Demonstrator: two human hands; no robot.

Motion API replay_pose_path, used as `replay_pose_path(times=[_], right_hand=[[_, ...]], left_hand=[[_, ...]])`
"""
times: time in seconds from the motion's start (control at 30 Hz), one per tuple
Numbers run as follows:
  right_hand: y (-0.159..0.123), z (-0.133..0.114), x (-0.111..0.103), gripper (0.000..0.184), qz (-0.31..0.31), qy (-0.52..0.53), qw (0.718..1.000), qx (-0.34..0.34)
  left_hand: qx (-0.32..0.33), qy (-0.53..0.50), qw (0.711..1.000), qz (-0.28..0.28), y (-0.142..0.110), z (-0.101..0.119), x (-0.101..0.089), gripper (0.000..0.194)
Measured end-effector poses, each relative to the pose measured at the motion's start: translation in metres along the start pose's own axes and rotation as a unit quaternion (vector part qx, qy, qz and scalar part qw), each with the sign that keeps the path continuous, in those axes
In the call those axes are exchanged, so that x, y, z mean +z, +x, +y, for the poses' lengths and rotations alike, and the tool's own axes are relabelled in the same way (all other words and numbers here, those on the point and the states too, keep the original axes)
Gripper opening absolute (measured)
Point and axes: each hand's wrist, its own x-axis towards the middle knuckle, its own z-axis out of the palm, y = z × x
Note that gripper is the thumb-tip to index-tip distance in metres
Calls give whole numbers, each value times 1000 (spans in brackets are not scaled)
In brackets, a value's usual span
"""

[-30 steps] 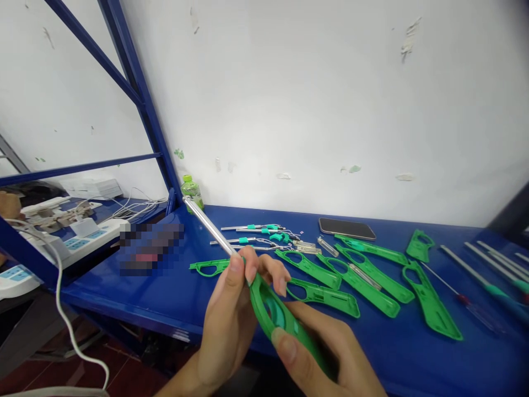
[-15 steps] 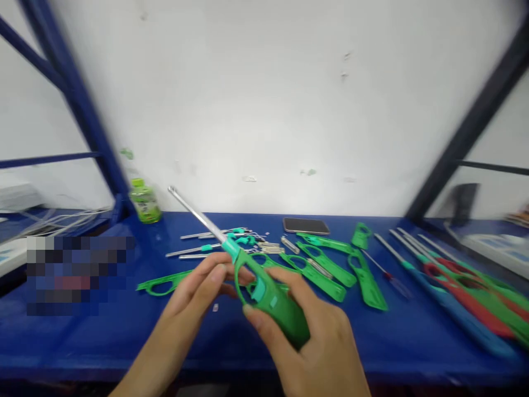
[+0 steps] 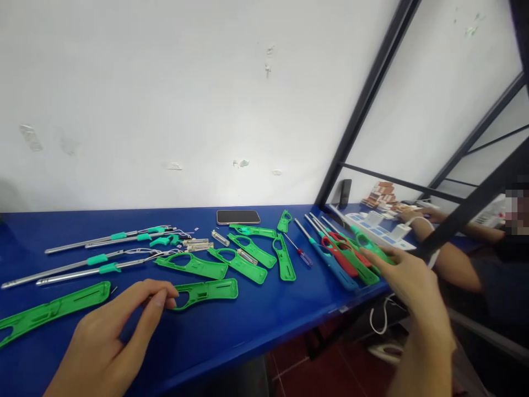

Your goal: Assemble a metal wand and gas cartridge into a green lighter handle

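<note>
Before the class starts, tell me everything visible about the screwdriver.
The screwdriver has a thin, metallic shaft and a translucent handle, apparently plastic, in red and purple. It lies on the blue table between a green shell and a blue lighter, handle towards the near edge, shaft slanting away leftward. Nobody holds it; whether its tip meets the shell is unclear.

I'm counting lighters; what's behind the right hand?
Behind the right hand, parts of a green lighter and a power strip show; whatever the hand covers can't be seen.
</note>
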Motion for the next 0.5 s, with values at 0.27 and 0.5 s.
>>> replay_pose_path(times=[0.27, 0.5], right_hand=[[1, 3, 37, 64, -71, -14, 997, 37], [0, -19, 41, 59, -49, 2, 998, 28]], left_hand=[[115, 49, 991, -45, -3, -3, 6, 13], [158, 48, 985, -47, 5, 12, 6, 11]])
